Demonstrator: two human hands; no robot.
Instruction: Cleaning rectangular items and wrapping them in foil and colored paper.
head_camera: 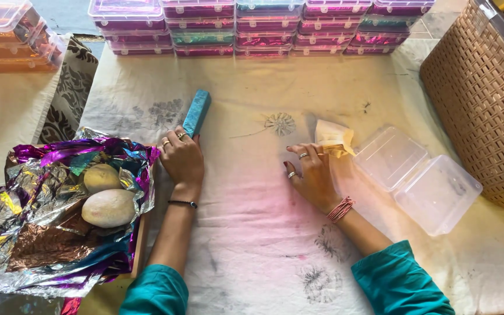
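My left hand [182, 157] rests on the cloth and grips the near end of a long teal foil-wrapped block [197, 112], which points away from me. My right hand [312, 172] lies on the cloth with its fingers closed on a folded cream paper piece [332, 139]. Just right of that hand an open clear plastic box [418, 178] lies flat, lid and base side by side.
A pile of crinkled purple, silver and copper foil [53, 216] at the left holds two smooth pale stones [107, 207]. Stacked clear boxes with pink and teal contents [252, 26] line the far edge. Orange boxes [10, 35] sit far left, a woven basket [485, 99] at the right.
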